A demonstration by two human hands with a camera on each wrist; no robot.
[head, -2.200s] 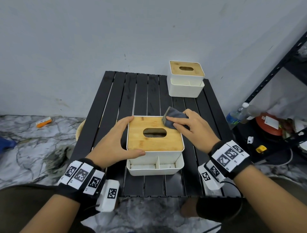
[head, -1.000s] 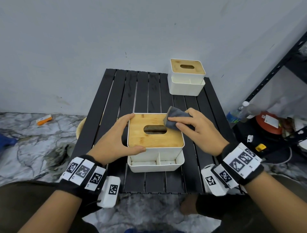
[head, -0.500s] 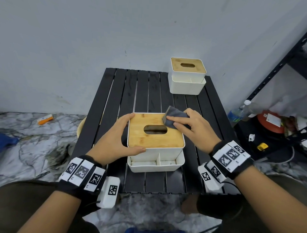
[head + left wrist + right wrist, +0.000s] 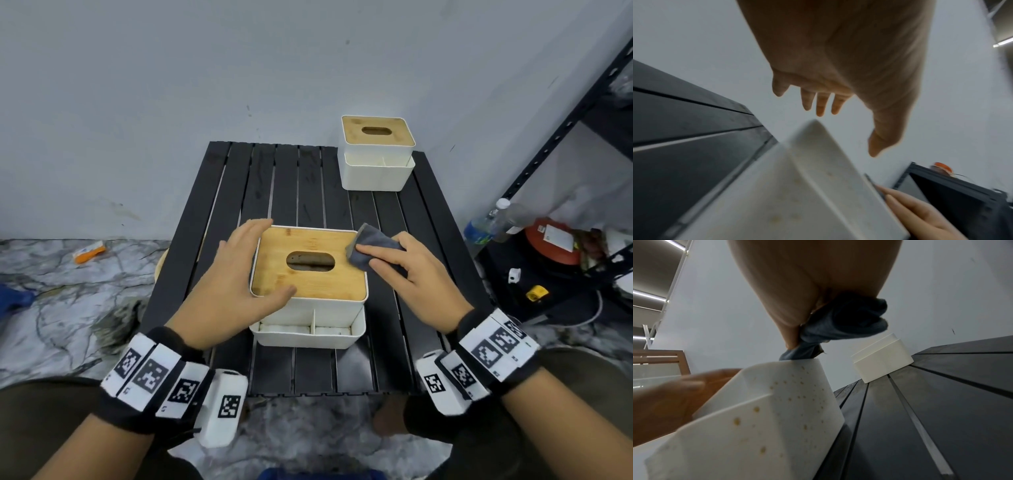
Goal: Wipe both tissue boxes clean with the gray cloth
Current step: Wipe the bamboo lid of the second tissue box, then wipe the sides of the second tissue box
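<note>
A white tissue box with a bamboo lid (image 4: 308, 274) stands in the middle of the black slatted table (image 4: 301, 192). My right hand (image 4: 394, 263) pinches the gray cloth (image 4: 373, 245) and presses it on the lid's far right corner. In the right wrist view the cloth (image 4: 842, 324) hangs bunched under my palm, above the box's wall (image 4: 766, 410), which is dotted with yellowish spots. My left hand (image 4: 239, 270) hovers over the box's left edge with fingers straight and spread (image 4: 822, 104), holding nothing. The second tissue box (image 4: 376, 154) sits at the table's back right corner.
A black metal shelf (image 4: 565, 130) stands to the right, with a water bottle (image 4: 486, 222), a red round object (image 4: 551, 245) and small items on the floor beside it. An orange packet (image 4: 89, 251) lies on the marble floor at the left. A wall stands close behind the table.
My left hand has let go of the box's left side and opened, lifting a little. My right hand has slid the cloth to the lid's far right corner.
</note>
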